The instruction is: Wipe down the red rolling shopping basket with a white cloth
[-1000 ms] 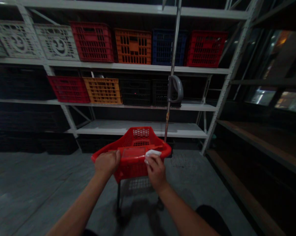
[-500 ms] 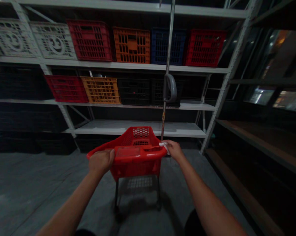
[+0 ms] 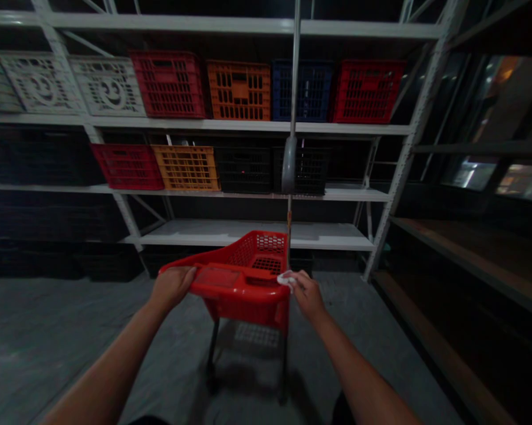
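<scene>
In front of me stands a red plastic shopping cart (image 3: 243, 316) on dark legs, its basket facing the shelves. My left hand (image 3: 172, 288) is wrapped round the left end of the cart's handle. At the handle's right end, my right hand (image 3: 308, 293) pinches a crumpled white cloth (image 3: 286, 278), which touches the red rim. A metal pole (image 3: 295, 77) with a grey handle piece (image 3: 289, 165) rises at the cart's right side. Where the pole's lower end is fixed cannot be seen.
A white metal rack (image 3: 252, 239) spans the back. Its upper shelves carry white, red, orange (image 3: 239, 90), blue (image 3: 302, 91), yellow (image 3: 187, 168) and black crates. Dark shelving (image 3: 465, 254) runs along the right. Grey concrete floor (image 3: 128, 342) lies around the cart.
The cart has turned a little, its far end swinging right, and the pole's grey handle now appears edge-on. My right hand and the cloth have shifted slightly left and down along the rim.
</scene>
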A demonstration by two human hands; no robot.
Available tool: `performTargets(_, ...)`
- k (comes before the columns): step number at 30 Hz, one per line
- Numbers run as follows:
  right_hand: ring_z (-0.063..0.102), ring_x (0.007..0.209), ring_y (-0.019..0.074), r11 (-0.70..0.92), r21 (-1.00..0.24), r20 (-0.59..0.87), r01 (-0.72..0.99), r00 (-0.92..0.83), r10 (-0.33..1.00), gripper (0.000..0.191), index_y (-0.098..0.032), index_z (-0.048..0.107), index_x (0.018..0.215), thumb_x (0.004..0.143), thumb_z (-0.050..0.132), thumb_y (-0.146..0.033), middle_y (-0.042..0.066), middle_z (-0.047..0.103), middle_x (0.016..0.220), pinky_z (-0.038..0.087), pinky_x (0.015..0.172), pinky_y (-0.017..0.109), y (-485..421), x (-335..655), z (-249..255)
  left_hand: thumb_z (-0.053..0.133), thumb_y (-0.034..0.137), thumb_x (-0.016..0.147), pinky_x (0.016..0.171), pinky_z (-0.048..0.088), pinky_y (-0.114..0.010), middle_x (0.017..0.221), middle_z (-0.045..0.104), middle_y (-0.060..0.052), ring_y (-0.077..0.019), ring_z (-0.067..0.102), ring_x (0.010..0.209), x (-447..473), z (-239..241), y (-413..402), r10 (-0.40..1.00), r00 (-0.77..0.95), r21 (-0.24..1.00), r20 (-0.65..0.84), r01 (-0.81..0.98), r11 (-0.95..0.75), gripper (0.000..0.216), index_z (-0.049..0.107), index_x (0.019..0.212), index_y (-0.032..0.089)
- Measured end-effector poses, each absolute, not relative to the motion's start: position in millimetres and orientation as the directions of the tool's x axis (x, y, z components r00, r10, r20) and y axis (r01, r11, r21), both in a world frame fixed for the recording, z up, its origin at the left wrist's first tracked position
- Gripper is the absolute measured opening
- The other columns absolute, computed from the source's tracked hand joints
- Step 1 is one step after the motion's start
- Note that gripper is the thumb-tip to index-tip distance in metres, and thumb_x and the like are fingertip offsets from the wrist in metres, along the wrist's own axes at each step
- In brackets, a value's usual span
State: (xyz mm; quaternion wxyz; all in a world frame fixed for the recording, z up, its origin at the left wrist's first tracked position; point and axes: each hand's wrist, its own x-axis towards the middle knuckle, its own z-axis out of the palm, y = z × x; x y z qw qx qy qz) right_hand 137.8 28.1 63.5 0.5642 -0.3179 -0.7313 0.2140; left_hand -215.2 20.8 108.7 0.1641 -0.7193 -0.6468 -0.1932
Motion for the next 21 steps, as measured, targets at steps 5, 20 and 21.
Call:
performTargets(5,0.058,0.085,0.0162,0.638,-0.745,0.641,0.197,-0.055,0.765,0.022,-0.019,0.064,0.09,0.079,0.045,-0.019,0.004,0.064,0.089,0.044,0.077,0.028,45,140,48,0.025,0.036,0.083,0.088,0.036,-0.034,0.107,0.061,-0.009,-0.0222,0.052,0.101,-213,119,17,0.766,0.021,-0.006,0.642,1.0,-0.022,0.043,0.06,0.097,0.015)
performTargets(20,0.057,0.077,0.0153,0.59,-0.712,0.656,0.38,0.061,0.752,0.027,-0.022,0.064,0.094,0.079,0.043,-0.015,0.004,0.059,0.082,0.045,0.07,0.026,27,108,31,0.034,0.04,0.082,0.067,0.037,-0.038,0.057,0.063,-0.006,-0.019,0.056,0.057,-22,94,-48,0.77,0.151,0.022,0.621,0.978,-0.209,0.04,0.06,0.059,0.02)
performTargets(21,0.056,0.077,0.0153,0.608,-0.693,0.67,0.386,0.034,0.742,0.027,-0.023,0.064,0.094,0.078,0.044,-0.014,0.004,0.059,0.083,0.045,0.071,0.026,31,110,29,0.034,0.041,0.082,0.066,0.037,-0.037,0.056,0.062,-0.006,-0.0185,0.056,0.057,-27,92,-49,0.768,0.172,0.0,0.617,0.976,-0.219,0.041,0.06,0.058,0.02)
